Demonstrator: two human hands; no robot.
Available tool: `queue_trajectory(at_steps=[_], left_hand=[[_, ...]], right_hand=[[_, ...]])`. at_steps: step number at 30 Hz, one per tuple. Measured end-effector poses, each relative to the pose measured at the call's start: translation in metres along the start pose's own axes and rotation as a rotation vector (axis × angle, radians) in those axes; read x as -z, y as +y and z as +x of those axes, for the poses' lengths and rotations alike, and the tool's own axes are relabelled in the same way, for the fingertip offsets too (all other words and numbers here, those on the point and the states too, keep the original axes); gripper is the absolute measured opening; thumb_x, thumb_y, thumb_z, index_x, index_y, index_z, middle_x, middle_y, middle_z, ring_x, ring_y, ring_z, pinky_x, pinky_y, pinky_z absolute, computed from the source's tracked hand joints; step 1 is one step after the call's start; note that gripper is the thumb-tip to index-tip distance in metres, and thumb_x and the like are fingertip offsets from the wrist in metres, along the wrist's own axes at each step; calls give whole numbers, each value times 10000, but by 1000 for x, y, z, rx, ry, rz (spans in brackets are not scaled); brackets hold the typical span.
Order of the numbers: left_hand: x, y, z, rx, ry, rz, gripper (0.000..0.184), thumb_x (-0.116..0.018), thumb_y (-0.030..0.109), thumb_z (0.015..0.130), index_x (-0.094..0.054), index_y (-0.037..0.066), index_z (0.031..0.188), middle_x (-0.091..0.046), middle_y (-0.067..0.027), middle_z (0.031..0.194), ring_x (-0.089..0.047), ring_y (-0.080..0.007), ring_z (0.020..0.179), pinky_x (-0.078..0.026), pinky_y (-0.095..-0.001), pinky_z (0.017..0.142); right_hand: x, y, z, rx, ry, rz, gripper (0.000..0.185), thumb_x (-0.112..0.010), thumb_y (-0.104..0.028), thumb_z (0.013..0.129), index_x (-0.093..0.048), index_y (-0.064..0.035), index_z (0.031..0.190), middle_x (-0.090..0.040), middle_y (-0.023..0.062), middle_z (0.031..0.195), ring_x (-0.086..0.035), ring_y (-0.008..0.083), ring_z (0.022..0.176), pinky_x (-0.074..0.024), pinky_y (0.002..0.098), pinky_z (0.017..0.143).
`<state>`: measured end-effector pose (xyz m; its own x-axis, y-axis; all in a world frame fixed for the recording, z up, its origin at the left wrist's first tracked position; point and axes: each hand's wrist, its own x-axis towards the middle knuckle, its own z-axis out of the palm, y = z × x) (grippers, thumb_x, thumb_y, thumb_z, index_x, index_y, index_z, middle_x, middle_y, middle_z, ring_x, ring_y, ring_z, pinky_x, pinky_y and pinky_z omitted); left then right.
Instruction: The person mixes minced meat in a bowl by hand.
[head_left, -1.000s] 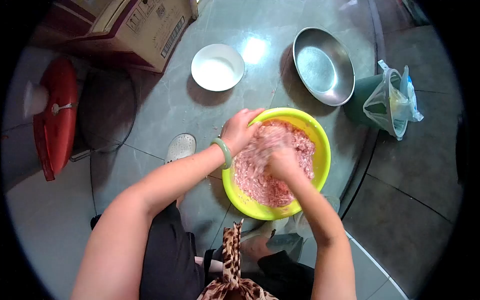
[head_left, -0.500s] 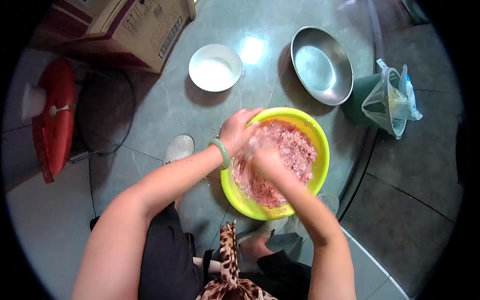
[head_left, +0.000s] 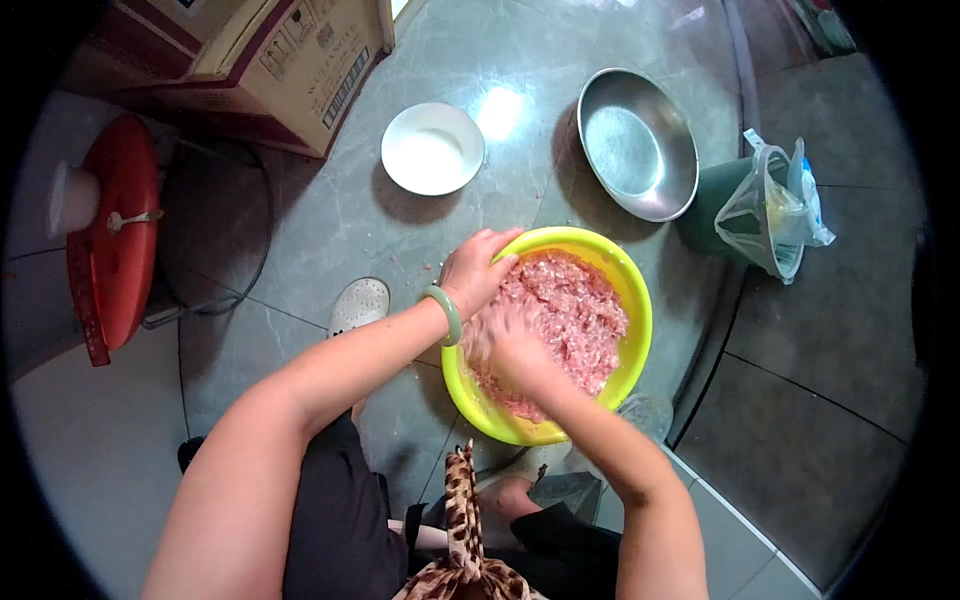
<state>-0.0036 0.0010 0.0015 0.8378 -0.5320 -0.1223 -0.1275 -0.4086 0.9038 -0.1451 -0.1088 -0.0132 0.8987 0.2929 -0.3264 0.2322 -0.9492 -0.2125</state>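
Observation:
A yellow-green basin [head_left: 640, 345] stands on the floor in front of me, with pink minced meat [head_left: 585, 320] inside. My left hand [head_left: 475, 268], with a pale green bangle [head_left: 448, 315] on the wrist, grips the basin's upper left rim, thumb on the inner side. Down in the meat, at the left part of the basin, is my right hand [head_left: 515, 350]. Its fingers are smeared by motion and partly sunk in the mince, so their closure does not show.
Beyond the basin are a white bowl [head_left: 432, 150] and a steel bowl [head_left: 638, 145]. A green bin [head_left: 722, 208] with a plastic liner stands to the right. Cardboard boxes [head_left: 300, 80] stand at the upper left, near a red stool [head_left: 125, 250] holding a white cup [head_left: 73, 200].
My right hand has moved left and slightly down through the meat. My left hand stays on the rim. The view has shifted a little.

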Motion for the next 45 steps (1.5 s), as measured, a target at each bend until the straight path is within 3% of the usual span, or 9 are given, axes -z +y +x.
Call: queue_trajectory(at_steps=[8,11,17,20,24,28,31,36,45], left_hand=[[-1,-4,-1,23,-23,-20,392,-607,163,850,-591,107,1237,-596,-159,975,-594,-328,905,-470,-385,803],[-4,-5,-3,-56,41,-22,400,-612,176,848,-589,120,1244,-593,-168,972,-592,-336,907,-468,-391,809],[-7,-9,-1,-3,3,-16,395,-617,180,848,-595,126,1239,-589,-178,964,-590,-337,885,-466,-389,800],[0,-4,0,17,-21,2,395,-611,155,853,-592,121,1246,-592,-159,977,-595,-309,884,-464,-364,792],[1,-2,-1,14,-22,-12,399,-615,165,852,-590,115,1247,-592,-155,988,-595,-310,895,-462,-372,802],[-3,-5,-1,-38,16,-46,398,-615,166,851,-591,112,1244,-591,-158,987,-593,-315,901,-461,-380,808],[-4,-7,2,-58,31,42,393,-614,162,850,-593,103,1239,-593,-165,971,-592,-318,895,-460,-384,810],[2,-2,-1,-4,-8,-80,382,-606,158,853,-596,101,1231,-598,-171,965,-594,-327,881,-463,-384,803],[-2,-2,-1,-17,10,-45,387,-605,149,852,-595,106,1236,-592,-160,949,-588,-318,886,-464,-374,800]], right_hand=[[10,52,-71,-350,168,-104,514,-667,-426,765,-601,-208,1226,-532,168,1297,-502,350,1187,-412,523,963],[-6,-4,-86,-328,-432,111,356,-579,-311,805,-649,-260,1150,-546,256,1179,-502,428,1112,-384,520,992],[21,12,17,-138,-265,117,532,-583,-186,780,-511,-19,1280,-480,226,1320,-523,345,1135,-421,543,913],[29,77,2,-103,26,-142,542,-577,-301,834,-459,-416,1350,-428,149,1413,-485,279,1224,-329,529,1034],[16,58,-67,-502,-110,44,571,-617,-371,811,-476,-325,1363,-448,138,1408,-361,328,1336,-355,491,1048],[-3,-21,-71,-109,-176,4,425,-586,-296,817,-581,-234,1237,-385,227,1428,-306,416,1349,-225,500,1127],[-15,-25,-12,-132,-244,102,305,-586,-176,762,-634,22,988,-538,249,1204,-505,418,1124,-394,459,1001],[27,74,-2,-239,82,89,412,-578,-375,850,-577,-322,1258,-560,111,1255,-536,300,1140,-432,480,905],[-16,-11,-50,-307,-377,227,437,-521,-238,882,-490,-84,1290,-431,268,1323,-427,413,1213,-367,455,1015]])
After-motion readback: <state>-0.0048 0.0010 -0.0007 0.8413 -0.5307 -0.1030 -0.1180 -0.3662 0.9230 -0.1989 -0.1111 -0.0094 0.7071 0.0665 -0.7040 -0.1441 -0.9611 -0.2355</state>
